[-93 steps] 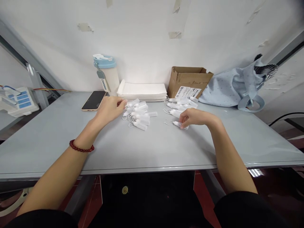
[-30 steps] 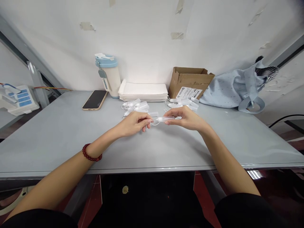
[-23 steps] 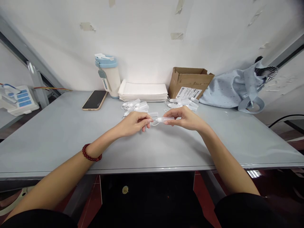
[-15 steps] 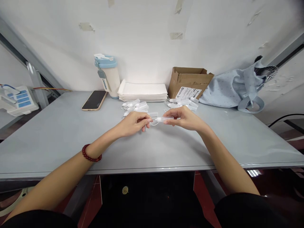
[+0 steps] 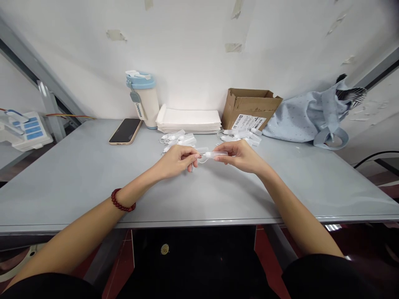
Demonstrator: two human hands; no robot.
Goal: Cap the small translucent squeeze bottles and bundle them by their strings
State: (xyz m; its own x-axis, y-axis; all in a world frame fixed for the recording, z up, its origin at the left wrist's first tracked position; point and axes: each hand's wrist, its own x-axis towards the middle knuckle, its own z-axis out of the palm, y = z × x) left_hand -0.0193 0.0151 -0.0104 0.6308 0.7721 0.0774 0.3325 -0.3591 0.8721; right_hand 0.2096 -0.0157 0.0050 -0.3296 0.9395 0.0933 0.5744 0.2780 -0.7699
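A small translucent needle-tip squeeze bottle (image 5: pixel 220 154) lies level above the table, its white neck pointing left. My right hand (image 5: pixel 238 154) is closed around the bottle's body, thumb in front. With thumb and fingers pinched together, my left hand (image 5: pixel 179 161) grips at the end of the thin needle tip; whether a tiny cap is between the fingertips is hidden. A thin white strap curves below the neck towards my left fingers. Behind my hands lie two loose piles of similar bottles, a left pile (image 5: pixel 179 138) and a right pile (image 5: pixel 245 135).
Along the wall stand a cream and blue tumbler (image 5: pixel 146 101), a stack of white boxes or envelopes (image 5: pixel 188 120), an open cardboard box (image 5: pixel 249 106) and a light blue cloth bag (image 5: pixel 299 118). A phone (image 5: pixel 125 131) lies left of the tumbler on the grey table (image 5: pixel 199 199).
The bottle and the needle end in my left fingers have come slightly closer together. Both hands keep their grip; the whole view has shifted a little.
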